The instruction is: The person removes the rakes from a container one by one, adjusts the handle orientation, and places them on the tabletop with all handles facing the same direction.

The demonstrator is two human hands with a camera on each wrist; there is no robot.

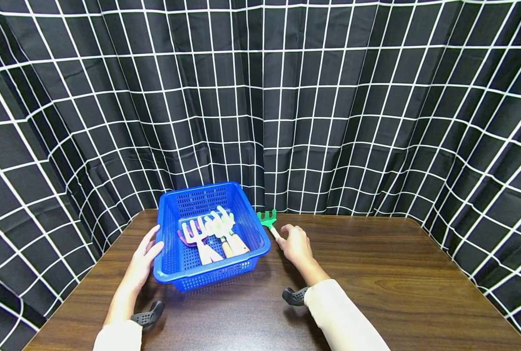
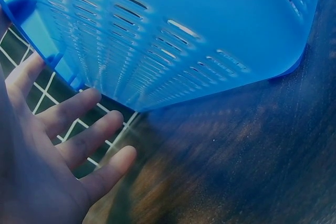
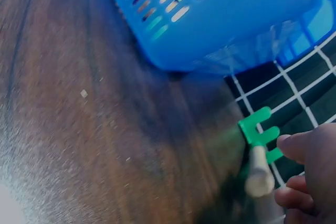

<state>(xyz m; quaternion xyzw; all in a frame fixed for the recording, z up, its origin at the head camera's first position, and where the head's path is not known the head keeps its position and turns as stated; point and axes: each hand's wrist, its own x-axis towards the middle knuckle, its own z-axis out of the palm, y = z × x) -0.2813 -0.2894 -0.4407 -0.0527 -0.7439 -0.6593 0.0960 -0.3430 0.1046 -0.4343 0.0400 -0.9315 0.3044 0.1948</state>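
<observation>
A blue plastic basket (image 1: pixel 209 279) with slotted sides stands on the table. Inside it lie several small hand rakes (image 1: pixel 204 251), some pale with tines, one purple, some with wooden handles. My left hand (image 1: pixel 143 261) is at the basket's left side, thumb and index fingertips at the rim, the other fingers (image 2: pixel 86 142) spread and fairly straight. To the right of the basket is a small green rake (image 1: pixel 267 219) with a pale wooden handle. Beside that handle is my right hand (image 1: pixel 297 246), its fingers loosely bent; in the right wrist view the handle's end shows uncovered next to the thumb.
The brown wooden table (image 1: pixel 374 273) extends to the right and front of the basket. A black curtain (image 1: pixel 313 122) with a white grid hangs behind and at both sides. Dark wrist-worn mounts (image 1: pixel 294 296) stick out from both wrists.
</observation>
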